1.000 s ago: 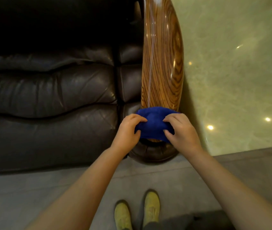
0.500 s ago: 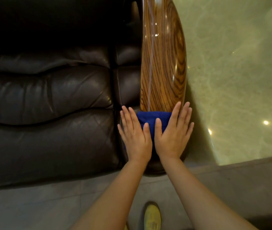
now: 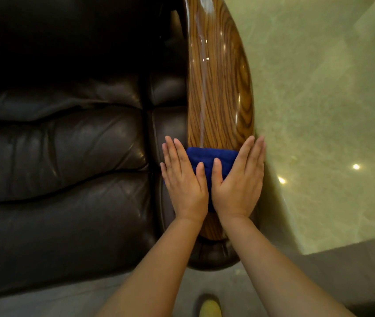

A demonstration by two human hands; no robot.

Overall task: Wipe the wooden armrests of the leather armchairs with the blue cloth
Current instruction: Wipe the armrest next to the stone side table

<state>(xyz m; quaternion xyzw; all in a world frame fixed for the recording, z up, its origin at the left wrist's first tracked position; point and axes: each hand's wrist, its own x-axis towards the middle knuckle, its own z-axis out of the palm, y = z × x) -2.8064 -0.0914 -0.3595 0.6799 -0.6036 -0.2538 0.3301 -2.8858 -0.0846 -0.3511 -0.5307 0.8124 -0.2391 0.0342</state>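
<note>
A glossy striped wooden armrest (image 3: 218, 88) runs away from me along the right side of a dark brown leather armchair (image 3: 67, 156). A blue cloth (image 3: 207, 157) lies across the armrest's near part. My left hand (image 3: 183, 179) and my right hand (image 3: 239, 179) lie flat on the cloth side by side, fingers straight and pointing away, pressing it onto the wood. Most of the cloth is hidden under my palms. A short stretch of bare wood shows below my wrists.
Polished greenish stone floor (image 3: 330, 110) with light reflections lies right of the armrest. A duller grey floor strip (image 3: 353, 271) runs along the bottom. The toe of my yellow shoe (image 3: 209, 308) shows at the bottom edge.
My hands went from pinching the bunched cloth at the armrest's front tip to lying flat on it. The cloth has slid farther up the armrest, and more bare wood shows behind my wrists.
</note>
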